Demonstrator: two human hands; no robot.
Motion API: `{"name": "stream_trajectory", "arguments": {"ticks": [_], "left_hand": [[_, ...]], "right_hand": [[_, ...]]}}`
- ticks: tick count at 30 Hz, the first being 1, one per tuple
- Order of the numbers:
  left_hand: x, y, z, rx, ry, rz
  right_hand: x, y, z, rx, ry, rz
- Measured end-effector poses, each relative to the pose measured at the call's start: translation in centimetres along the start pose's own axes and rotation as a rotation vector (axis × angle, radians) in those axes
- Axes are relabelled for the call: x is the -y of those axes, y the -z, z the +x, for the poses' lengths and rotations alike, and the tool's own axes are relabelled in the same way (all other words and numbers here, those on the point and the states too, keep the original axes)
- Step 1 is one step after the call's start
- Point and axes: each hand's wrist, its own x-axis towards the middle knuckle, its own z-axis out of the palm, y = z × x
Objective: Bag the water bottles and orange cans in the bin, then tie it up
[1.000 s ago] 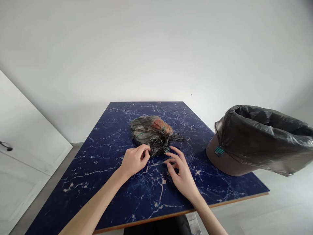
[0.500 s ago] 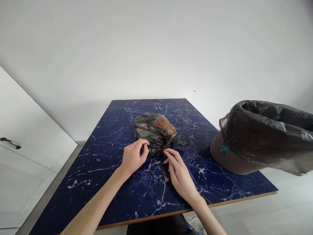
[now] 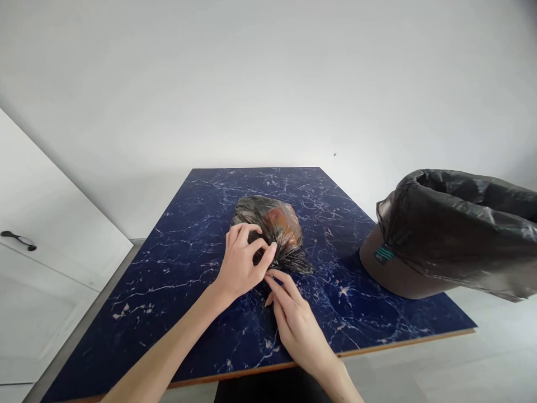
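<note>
A small tied black plastic bag [image 3: 277,226] with brownish contents showing through lies in the middle of the dark blue marble-patterned table [image 3: 188,246]. My left hand [image 3: 243,260] is curled over the bag's near left side, fingers gripping the plastic. My right hand [image 3: 293,319] reaches in from below, its fingertips pinching the gathered plastic at the bag's near end, touching the left thumb.
A brown bin lined with a black bag [image 3: 444,229] sits tilted at the table's right edge, partly over it. A white cabinet door with a dark handle [image 3: 19,239] stands at the left. A plain white wall lies behind.
My left hand moved up onto the bag and gripped it. My right hand slid left to the bag's near end. The bag turned, and its knotted tail no longer sticks out rightwards.
</note>
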Motion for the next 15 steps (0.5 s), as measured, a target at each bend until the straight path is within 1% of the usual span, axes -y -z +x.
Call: {"name": "stream_trajectory", "arguments": {"ticks": [3,5,9,12,15], "left_hand": [[0.1,-0.4,-0.1,0.035,0.014,-0.009],[0.2,-0.4,-0.2,0.034,0.029,-0.024],[0.5,0.0,-0.1,-0.035,0.082,-0.066],[0.5,0.6,0.2,-0.086,0.112,-0.111],[0.5,1.3,0.5,-0.127,0.147,-0.167]], "right_hand": [[0.1,0.1,0.1,0.049,0.020,-0.050],[0.3,0.2,0.0,0.056,0.021,-0.074],[0.5,0.2,-0.3,0.032,0.020,-0.084],[0.5,0.2,-0.5,-0.009,0.024,-0.078],[0.5,0.2,-0.5,-0.011,0.020,-0.063]]}}
